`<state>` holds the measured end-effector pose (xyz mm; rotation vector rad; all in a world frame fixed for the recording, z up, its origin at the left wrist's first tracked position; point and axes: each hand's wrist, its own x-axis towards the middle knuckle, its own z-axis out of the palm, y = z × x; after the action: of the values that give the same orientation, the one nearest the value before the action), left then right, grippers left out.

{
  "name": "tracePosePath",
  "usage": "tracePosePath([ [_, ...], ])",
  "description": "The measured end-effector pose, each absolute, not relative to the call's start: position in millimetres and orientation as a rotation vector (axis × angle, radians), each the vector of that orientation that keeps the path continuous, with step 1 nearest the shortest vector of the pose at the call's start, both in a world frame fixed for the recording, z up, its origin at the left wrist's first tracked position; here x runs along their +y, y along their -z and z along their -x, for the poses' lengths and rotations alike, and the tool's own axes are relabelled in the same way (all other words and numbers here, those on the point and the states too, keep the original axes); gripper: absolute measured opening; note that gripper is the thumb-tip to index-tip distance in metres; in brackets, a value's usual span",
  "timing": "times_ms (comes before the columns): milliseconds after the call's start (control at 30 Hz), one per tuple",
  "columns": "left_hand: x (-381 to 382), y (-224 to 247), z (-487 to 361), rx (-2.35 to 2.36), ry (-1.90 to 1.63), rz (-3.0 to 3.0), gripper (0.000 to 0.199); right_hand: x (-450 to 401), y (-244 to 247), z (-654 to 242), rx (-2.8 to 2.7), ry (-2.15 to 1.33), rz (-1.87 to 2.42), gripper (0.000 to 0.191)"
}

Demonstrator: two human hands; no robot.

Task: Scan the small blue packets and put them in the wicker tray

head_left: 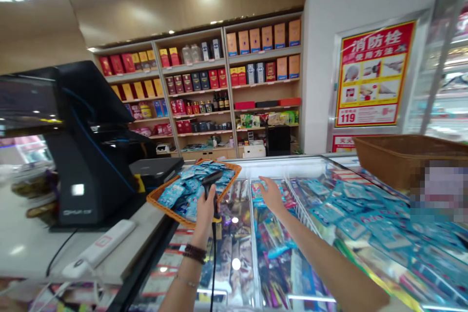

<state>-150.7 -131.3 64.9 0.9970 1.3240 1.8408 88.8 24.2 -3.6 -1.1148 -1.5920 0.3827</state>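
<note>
At the checkout counter (73, 248), the left hand (206, 217) is gripping a barcode scanner (212, 179) angled at blue packets (183, 195), the right hand (271, 195) spreading open.

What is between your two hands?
The head view shows a glass freezer lid with a metal divider between the left hand and right hand.

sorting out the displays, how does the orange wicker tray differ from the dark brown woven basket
The orange wicker tray is shallow; the dark brown woven basket is deeper. The tray is heaped with blue packets; the basket's contents don't show. The basket runs off the right edge; the tray does not. Both are open-topped.
</note>
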Motion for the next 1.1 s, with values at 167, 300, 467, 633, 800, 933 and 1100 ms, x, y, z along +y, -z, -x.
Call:
tracePosePath([
  [167, -142, -69, 202, 1.418, -1.889, -0.895, 0.085, 31, -17, 32, -1.856, -0.399, 1.052, 0.042],
  [300, -138, -57, 214, 1.392, -1.810, -0.834, 0.088, 40, -27, 88, -2.016, -0.330, 1.115, 0.065],
  [467, -128, -40, 217, 1.387, -1.850, -0.815, 0.091, 46, -21, 104, -2.065, -0.287, 1.208, 0.048],
  [633, -129, -40, 219, 1.370, -1.777, -0.836, 0.087, 37, -22, 86, -2.074, -0.205, 1.064, 0.039],
  [800, -133, -52, 210, 1.412, -1.866, -0.802, 0.085, 22, -15, 27, -1.884, -0.136, 1.058, 0.033],
  [933, -137, -63, 193, 1.370, -1.848, -0.884, 0.080, 11, 15, -49, -1.683, -0.267, 1.053, 0.027],
  [1100, -134, -57, 134, 1.230, -1.689, -1.096, 0.077, -5, 46, -131, -1.486, -0.505, 1.216, 0.021],
])
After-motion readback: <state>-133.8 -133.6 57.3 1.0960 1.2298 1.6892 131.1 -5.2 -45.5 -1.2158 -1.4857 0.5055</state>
